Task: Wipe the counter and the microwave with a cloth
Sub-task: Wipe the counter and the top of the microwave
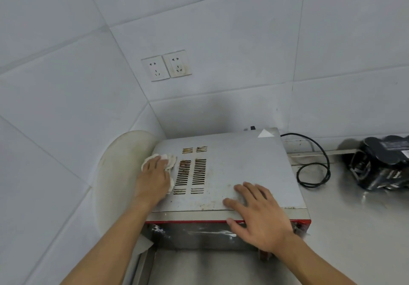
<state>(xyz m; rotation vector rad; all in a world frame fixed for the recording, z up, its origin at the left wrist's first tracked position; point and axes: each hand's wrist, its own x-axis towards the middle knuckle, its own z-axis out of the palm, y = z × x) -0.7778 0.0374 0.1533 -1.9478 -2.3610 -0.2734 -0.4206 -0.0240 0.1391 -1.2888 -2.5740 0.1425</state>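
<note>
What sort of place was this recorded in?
Most likely a kitchen, perhaps a commercial one: a stained microwave, with a cloth on its top, stands on a stainless steel counter in a corner of white-tiled walls, with two wall sockets above.

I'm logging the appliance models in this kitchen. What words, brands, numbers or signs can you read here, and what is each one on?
No text is readable in this view.
Black package: the pale print on it is too small and blurred to read.
Microwave: no lettering shows on its top, and the white triangular sticker looks blank.
Wall sockets: no lettering visible.
</note>
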